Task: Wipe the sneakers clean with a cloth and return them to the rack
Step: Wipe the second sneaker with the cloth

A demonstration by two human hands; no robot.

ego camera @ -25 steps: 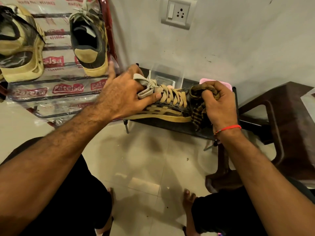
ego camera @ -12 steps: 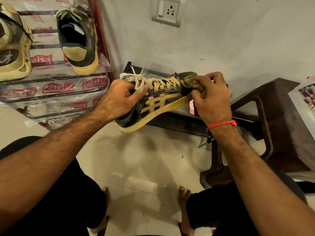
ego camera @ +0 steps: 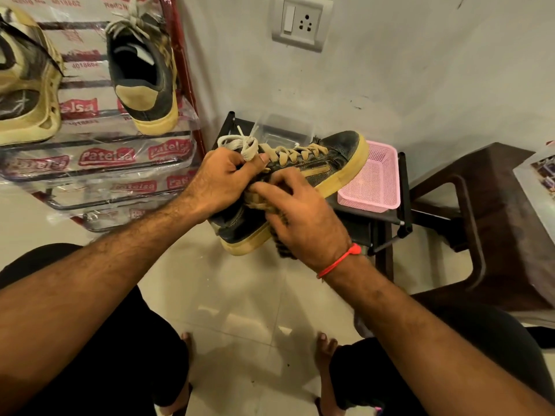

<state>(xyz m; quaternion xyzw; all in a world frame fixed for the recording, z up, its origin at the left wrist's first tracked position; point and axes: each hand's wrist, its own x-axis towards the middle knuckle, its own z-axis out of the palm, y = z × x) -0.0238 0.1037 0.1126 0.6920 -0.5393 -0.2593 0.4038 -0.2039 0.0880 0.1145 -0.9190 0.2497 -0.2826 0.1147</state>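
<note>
**Mia:** What just changed with the shoe?

**Sam:** The sneaker (ego camera: 315, 166) is tipped now, toe up and away, heel down near the person. A moment ago the right hand (ego camera: 300, 223) was up at the toe with the cloth (ego camera: 261, 199). Now it has slid down to the side of the shoe, close to the heel.

**Mia:** Is the right hand open?

**Sam:** Its fingers are spread and pressed flat over the cloth, pushing it on the shoe's side. A dark bit of cloth hangs out under the palm.

**Mia:** And the left hand (ego camera: 222, 178)?

**Sam:** It grips the shoe at the top, just under the laces, with the thumb on the tongue. It sits right beside the right hand, almost touching.

**Mia:** So what does that mean for the job?

**Sam:** I think the toe got its rub and now the side gets one. This shoe is not on the rack (ego camera: 183, 85) yet (that stands off past the left hand, with the other sneaker (ego camera: 144, 73) on it).

**Mia:** What's behind the shoe?

**Sam:** A pink basket (ego camera: 375, 187), just past the right hand's fingers, on a small black stand (ego camera: 402, 205).
</note>
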